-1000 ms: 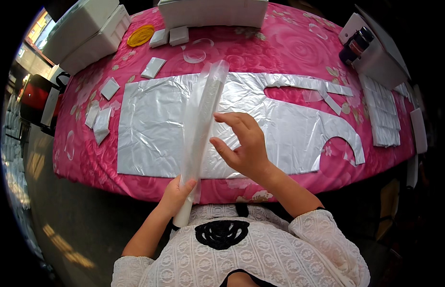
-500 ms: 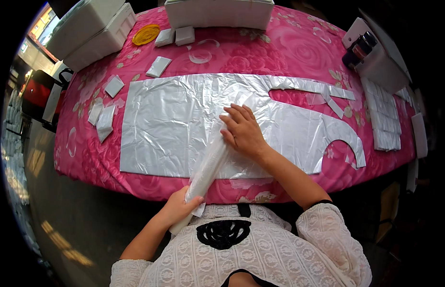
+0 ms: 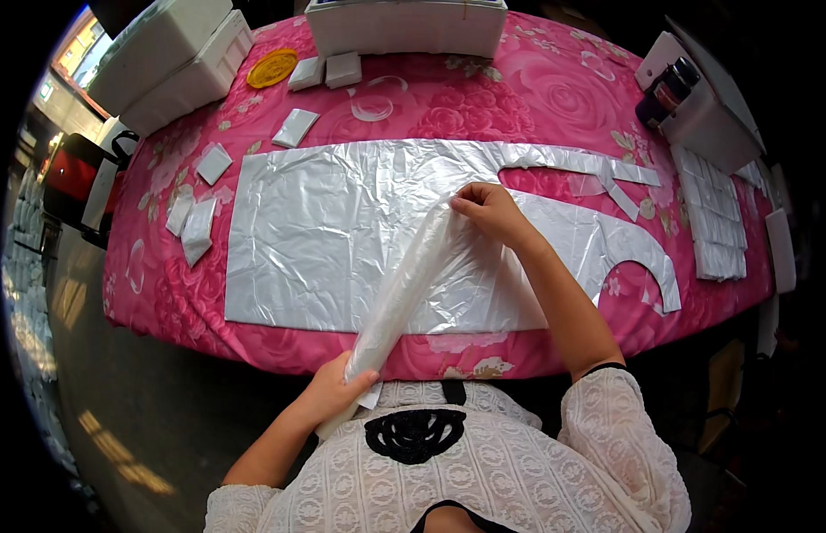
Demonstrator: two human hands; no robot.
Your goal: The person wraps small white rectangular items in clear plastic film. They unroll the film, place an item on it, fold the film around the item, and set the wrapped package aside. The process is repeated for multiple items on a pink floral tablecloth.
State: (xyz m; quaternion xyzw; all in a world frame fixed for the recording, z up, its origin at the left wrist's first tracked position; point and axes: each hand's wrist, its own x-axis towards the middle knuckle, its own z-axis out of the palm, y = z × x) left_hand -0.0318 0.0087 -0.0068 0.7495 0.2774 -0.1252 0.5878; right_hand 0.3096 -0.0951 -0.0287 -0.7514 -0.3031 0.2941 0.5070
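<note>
A long roll of clear plastic film (image 3: 391,302) slants from my waist up over the table. My left hand (image 3: 336,388) is wrapped round its lower end. At the far end my right hand (image 3: 486,211) pinches the film's loose edge, and a thin sheet stretches from the roll toward it. Beneath lies a flat, silvery-white plastic apron (image 3: 293,235), creased, with its neck loop and cut-outs toward the right. Whether it is one layer or several I cannot tell.
Folded white packets (image 3: 296,128) lie at the left and back of the pink flowered tablecloth (image 3: 564,98). White foam boxes (image 3: 409,28) stand behind, near a yellow lid-like disc (image 3: 272,68). On the right are a dark bottle (image 3: 668,93) and folded plastic packs (image 3: 708,213).
My right hand has gone from resting on the roll's far end to pinching the film's edge, and has moved right. Some film has come away from the roll. My left hand keeps its hold.
</note>
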